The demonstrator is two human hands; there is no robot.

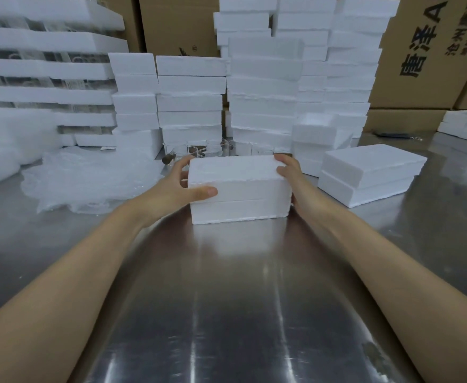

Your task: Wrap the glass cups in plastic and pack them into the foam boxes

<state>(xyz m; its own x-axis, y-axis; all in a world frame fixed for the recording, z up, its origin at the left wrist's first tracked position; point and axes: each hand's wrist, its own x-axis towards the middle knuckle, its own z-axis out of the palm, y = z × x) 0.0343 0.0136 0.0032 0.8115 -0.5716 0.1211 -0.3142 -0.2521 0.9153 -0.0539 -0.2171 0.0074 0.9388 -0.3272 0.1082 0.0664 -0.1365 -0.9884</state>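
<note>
A closed white foam box (239, 189), lid on base, stands on the steel table (227, 299) in front of me. My left hand (171, 186) grips its left end, thumb across the front face and fingers behind. At the right end my right hand (293, 175) holds it, fingers curled over the top far corner. Several clear glass cups (213, 147) stand just behind the box. A heap of clear plastic wrap (88, 178) lies to the left.
Tall stacks of foam boxes (262, 87) line the back of the table. Another closed foam box (365, 175) sits to the right. Cardboard cartons (431, 51) stand behind. More foam trays (41, 70) are stacked at far left.
</note>
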